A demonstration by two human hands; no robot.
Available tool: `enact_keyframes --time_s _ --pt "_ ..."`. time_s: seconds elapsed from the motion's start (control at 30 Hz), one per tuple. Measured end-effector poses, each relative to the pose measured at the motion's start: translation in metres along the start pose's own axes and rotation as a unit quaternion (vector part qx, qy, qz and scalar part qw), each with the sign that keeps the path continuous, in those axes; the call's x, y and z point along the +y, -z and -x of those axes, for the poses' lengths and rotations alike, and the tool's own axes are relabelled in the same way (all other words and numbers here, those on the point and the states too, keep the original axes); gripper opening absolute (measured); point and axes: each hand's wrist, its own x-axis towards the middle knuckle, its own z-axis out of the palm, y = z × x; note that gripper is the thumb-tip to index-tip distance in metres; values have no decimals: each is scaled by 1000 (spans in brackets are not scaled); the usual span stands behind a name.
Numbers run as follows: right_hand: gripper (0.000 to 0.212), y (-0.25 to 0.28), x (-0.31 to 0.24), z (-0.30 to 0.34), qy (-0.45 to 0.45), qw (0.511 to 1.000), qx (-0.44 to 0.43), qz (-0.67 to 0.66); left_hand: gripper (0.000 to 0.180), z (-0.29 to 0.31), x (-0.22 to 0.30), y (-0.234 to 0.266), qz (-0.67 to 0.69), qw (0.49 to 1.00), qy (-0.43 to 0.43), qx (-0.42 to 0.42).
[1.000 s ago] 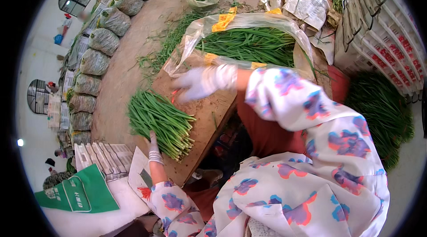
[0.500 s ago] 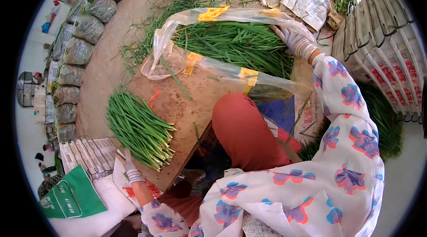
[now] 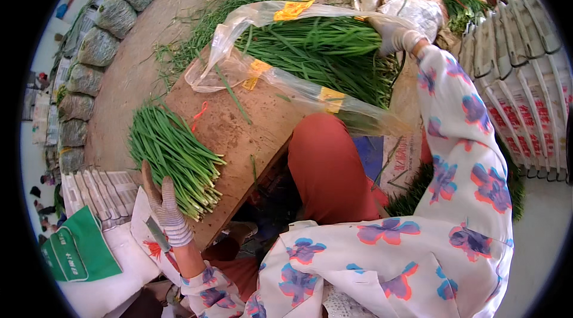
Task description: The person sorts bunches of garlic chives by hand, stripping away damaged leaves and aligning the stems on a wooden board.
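Note:
My left hand [image 3: 167, 207], in a striped light glove, has its fingers spread beside a bundle of green chives [image 3: 176, 151]. That bundle lies on a brown board [image 3: 224, 139], pale stem ends toward me. Beside my left wrist is a grey blade like a knife's [image 3: 156, 231]. My right hand [image 3: 399, 37], also gloved, is at the right end of a clear plastic bag [image 3: 239, 22] with yellow labels. It touches the stem ends of a thick bunch of chives [image 3: 316, 37] inside; its fingers are partly hidden and blurred.
My bent knee in red trousers [image 3: 325, 169] is between the board and my right arm. Stacked white folded bags [image 3: 525, 91] with dark handles stand at the right. Several filled bags [image 3: 98, 46] line the left side. Loose chives [image 3: 197, 37] litter the floor beyond the board.
My left hand has risen toward the chive bundle and spread its fingers; the blade now shows beside the wrist. My right hand has moved slightly up to the stem ends, and the bagged chives have shifted.

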Motion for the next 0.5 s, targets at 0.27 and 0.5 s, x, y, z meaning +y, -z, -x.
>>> enact_keyframes --time_s 0.27,0.5 --pt "66 85 -51 14 -55 979 -120 -154 51 -2 62 -139 319 877 149 -326" --pt "55 129 -180 77 1 994 -100 32 106 -4 107 -284 628 572 399 -344"
